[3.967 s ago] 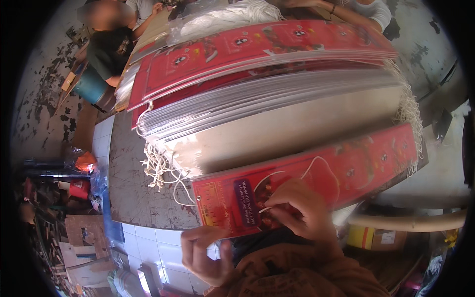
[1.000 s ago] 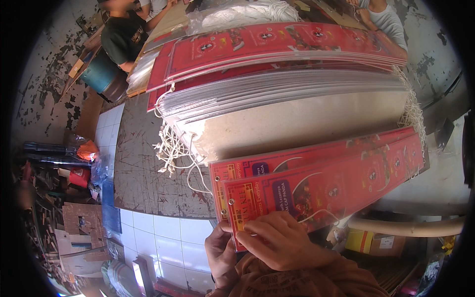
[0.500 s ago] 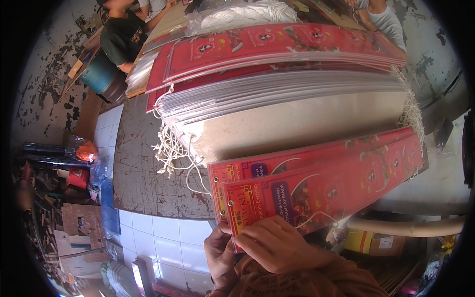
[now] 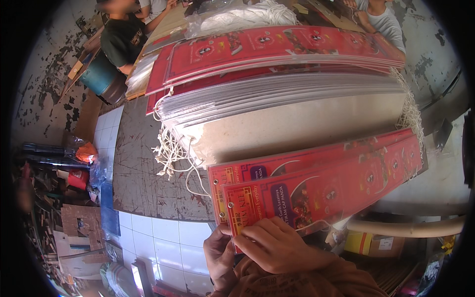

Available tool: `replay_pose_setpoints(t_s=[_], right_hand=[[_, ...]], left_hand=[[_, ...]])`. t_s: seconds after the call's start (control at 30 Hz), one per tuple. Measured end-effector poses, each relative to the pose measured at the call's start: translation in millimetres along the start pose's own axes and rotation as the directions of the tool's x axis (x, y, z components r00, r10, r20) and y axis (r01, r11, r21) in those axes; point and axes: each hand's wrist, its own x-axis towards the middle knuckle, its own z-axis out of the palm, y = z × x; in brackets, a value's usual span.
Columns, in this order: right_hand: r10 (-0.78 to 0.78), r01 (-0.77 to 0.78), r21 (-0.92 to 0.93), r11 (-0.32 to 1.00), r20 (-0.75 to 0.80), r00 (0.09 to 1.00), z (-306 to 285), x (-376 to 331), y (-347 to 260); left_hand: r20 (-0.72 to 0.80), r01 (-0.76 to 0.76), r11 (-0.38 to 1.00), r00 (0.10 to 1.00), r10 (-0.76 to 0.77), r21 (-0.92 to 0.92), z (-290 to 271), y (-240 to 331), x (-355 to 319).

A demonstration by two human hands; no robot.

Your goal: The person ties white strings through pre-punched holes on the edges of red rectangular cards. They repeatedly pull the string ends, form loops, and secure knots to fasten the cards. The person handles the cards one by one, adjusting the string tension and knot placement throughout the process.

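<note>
Facing you, a flaking grey surface (image 4: 59, 94) fills the room's far left, and white floor tiles (image 4: 166, 242) show beneath the scratched, dark table (image 4: 143, 173). On that table, you have a thick panel stack (image 4: 297, 104), its layered edges fanned and a plain pale side toward you. Just in front of it, at the table's near side, your red panel (image 4: 336, 188) overlaps another red one. Beyond, a co-worker in a dark shirt (image 4: 121, 42) is beside a blue drum (image 4: 104, 76); a pale tube (image 4: 405, 227) runs at your right, above a yellow box (image 4: 358, 242). Your right hand (image 4: 282, 247) lies over the panel's near edge, fingers bent; you cannot tell whether it grips. Your left hand (image 4: 219, 252) pinches the near left corner. White cords (image 4: 168, 148) dangle from the stack's left end, and a small metal eyelet (image 4: 231, 205) pierces your panel.
</note>
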Motion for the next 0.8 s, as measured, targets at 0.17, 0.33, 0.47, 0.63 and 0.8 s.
replay_pose_setpoints(t_s=[0.17, 0.33, 0.47, 0.63, 0.8], right_hand=[[0.017, -0.017, -0.001, 1.0, 0.002, 1.0, -1.7, 2.1, 0.6], [0.013, -0.014, 0.034, 0.999, 0.008, 1.0, -1.7, 0.4, 3.1], [-0.02, 0.02, 0.032, 0.999, 0.006, 1.0, -4.1, -0.7, 5.3], [-0.011, 0.01, 0.016, 1.0, 0.091, 0.996, -8.2, -5.4, 1.5], [-0.067, 0.071, -0.041, 0.997, 0.086, 0.994, -8.5, -6.7, 4.2]], left_hand=[[0.005, 0.004, 1.0, 1.0, -0.004, 0.016, 1.0, 2.1, 1.6], [0.031, -0.002, 0.999, 1.0, 0.001, 0.032, 1.2, 4.7, 3.5], [0.044, -0.034, 0.999, 0.998, 0.035, -0.01, 0.5, -0.1, 4.8], [0.011, 0.014, 0.998, 1.0, -0.013, -0.054, 2.5, 0.8, 1.0], [-0.048, -0.019, 0.996, 0.999, 0.015, -0.086, 11.1, 2.5, 0.9]])
